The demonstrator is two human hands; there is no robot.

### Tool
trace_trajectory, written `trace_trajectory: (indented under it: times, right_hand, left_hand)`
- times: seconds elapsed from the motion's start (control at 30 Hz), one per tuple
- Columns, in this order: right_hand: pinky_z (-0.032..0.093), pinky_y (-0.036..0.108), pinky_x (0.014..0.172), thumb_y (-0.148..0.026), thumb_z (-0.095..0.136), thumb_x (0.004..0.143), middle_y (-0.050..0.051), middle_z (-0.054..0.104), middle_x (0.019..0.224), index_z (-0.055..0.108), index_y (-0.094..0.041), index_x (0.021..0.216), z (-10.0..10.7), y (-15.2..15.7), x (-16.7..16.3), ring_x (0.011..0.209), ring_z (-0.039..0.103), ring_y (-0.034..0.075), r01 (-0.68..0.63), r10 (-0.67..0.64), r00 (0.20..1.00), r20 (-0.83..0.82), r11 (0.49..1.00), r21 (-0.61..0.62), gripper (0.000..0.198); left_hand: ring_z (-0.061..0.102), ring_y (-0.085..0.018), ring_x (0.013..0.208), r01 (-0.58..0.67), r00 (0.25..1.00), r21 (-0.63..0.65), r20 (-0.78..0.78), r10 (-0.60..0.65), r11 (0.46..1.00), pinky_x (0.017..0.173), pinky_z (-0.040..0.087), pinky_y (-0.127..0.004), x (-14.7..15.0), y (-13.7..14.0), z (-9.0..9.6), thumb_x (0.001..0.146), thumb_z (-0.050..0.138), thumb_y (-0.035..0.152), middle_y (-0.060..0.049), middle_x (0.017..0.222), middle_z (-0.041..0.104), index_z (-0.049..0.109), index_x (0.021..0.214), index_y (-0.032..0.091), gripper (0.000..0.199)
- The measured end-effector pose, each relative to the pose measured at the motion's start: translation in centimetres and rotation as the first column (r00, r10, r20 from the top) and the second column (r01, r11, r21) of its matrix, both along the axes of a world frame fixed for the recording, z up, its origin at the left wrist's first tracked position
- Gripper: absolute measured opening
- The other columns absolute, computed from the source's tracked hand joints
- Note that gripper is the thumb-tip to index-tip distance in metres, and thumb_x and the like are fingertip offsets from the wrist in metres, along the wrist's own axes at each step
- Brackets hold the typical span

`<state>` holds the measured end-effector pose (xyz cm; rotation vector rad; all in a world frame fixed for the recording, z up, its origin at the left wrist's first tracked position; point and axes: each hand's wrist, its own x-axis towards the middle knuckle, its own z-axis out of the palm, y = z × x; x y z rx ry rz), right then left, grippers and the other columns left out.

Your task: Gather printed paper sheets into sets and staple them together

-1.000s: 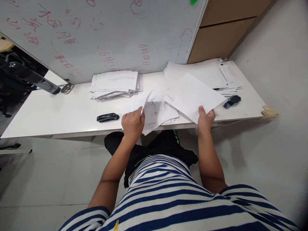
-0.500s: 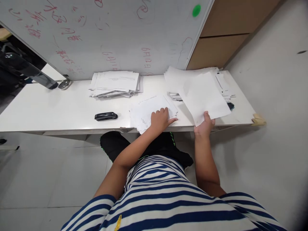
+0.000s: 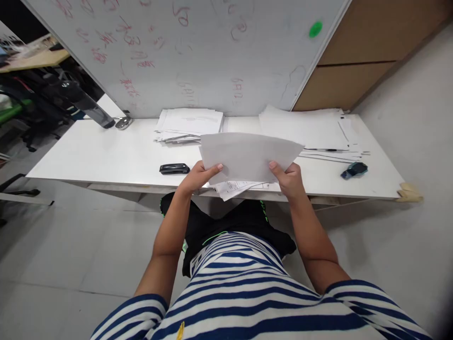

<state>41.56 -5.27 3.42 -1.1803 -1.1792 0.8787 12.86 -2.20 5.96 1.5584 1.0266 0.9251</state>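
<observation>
A blank sheet of paper (image 3: 247, 153) is held up sideways between both hands, just above the front of the white desk. My left hand (image 3: 200, 177) grips its left end, thumb on the near face. At the opposite end my right hand (image 3: 289, 178) pinches it the same way. Printed papers (image 3: 235, 189) lie beneath the sheet, partly covered by it and sticking out over the desk's front edge. A black stapler (image 3: 174, 168) rests just left of my left hand.
Behind the sheet are a left paper stack (image 3: 189, 122) and a right paper stack (image 3: 304, 127), below a whiteboard (image 3: 212, 56). A dark bluish object (image 3: 355, 170) lies at the right. A bottle (image 3: 88, 106) and a computer mouse (image 3: 123, 123) stand at the left of the desk (image 3: 88, 156).
My right hand has brought the sheet leftward from the right stack to the middle. My left hand has left the printed papers and taken the sheet's left end. The view has shifted slightly left.
</observation>
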Motion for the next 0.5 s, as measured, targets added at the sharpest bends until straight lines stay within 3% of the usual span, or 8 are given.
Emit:
trace_trajectory:
  times: [0.1, 0.2, 0.3, 0.37, 0.5]
  right_hand:
    - [0.057, 0.045, 0.092, -0.058, 0.075, 0.078, 0.009, 0.078, 0.095, 0.076, -0.018, 0.093, 0.4, 0.5, -1.1, 0.099, 0.072, 0.029, 0.024, -0.025, 0.997, 0.073, 1.0, 0.019, 0.043]
    - [0.057, 0.044, 0.091, -0.058, 0.076, 0.077, 0.01, 0.078, 0.097, 0.075, -0.017, 0.096, -0.8, 1.0, -1.8, 0.099, 0.072, 0.029, 0.045, -0.043, 0.993, 0.109, 0.999, -0.02, 0.045]
    - [0.056, 0.046, 0.091, -0.057, 0.075, 0.076, 0.012, 0.079, 0.099, 0.075, -0.016, 0.097, -2.6, 1.4, -2.1, 0.099, 0.072, 0.03, 0.054, -0.036, 0.987, 0.154, 0.991, -0.118, 0.047]
    - [0.056, 0.046, 0.09, -0.057, 0.072, 0.078, 0.012, 0.079, 0.098, 0.075, -0.015, 0.096, -3.4, 1.5, -2.2, 0.098, 0.072, 0.03, 0.073, -0.041, 0.98, 0.192, 0.985, -0.158, 0.045]
    - [0.056, 0.044, 0.091, -0.054, 0.071, 0.079, 0.012, 0.079, 0.097, 0.076, -0.014, 0.095, -3.9, 1.4, -2.1, 0.098, 0.072, 0.029, 0.11, -0.073, 0.966, 0.247, 0.984, -0.14, 0.043]
  left_hand:
    - [0.066, -0.028, 0.12, -0.113, 0.99, 0.026, 0.089, 0.111, 0.993, 0.105, 0.052, -0.045, 0.4, -0.1, -1.0, 0.086, 0.069, 0.056, -0.01, 0.123, 0.074, 0.073, 0.117, 0.018, 0.05]
    - [0.069, -0.029, 0.113, -0.268, 0.961, 0.002, 0.068, 0.267, 0.964, 0.1, 0.054, -0.045, 1.5, -0.4, -3.4, 0.085, 0.069, 0.055, -0.012, 0.117, 0.076, 0.074, 0.111, 0.015, 0.048]
    - [0.071, -0.03, 0.108, -0.361, 0.928, 0.012, -0.098, 0.361, 0.932, 0.094, 0.055, -0.044, 2.5, -0.6, -6.0, 0.087, 0.066, 0.05, -0.011, 0.113, 0.077, 0.074, 0.107, 0.017, 0.039]
    - [0.071, -0.031, 0.105, -0.386, 0.883, 0.097, -0.249, 0.398, 0.917, 0.09, 0.054, -0.044, 2.9, -0.8, -7.1, 0.089, 0.064, 0.049, -0.011, 0.105, 0.078, 0.075, 0.101, 0.019, 0.034]
    - [0.072, -0.03, 0.092, -0.278, 0.798, 0.268, -0.47, 0.377, 0.922, 0.094, 0.05, -0.047, 3.3, -1.3, -7.2, 0.092, 0.061, 0.044, -0.009, 0.083, 0.076, 0.074, 0.085, 0.021, 0.027]
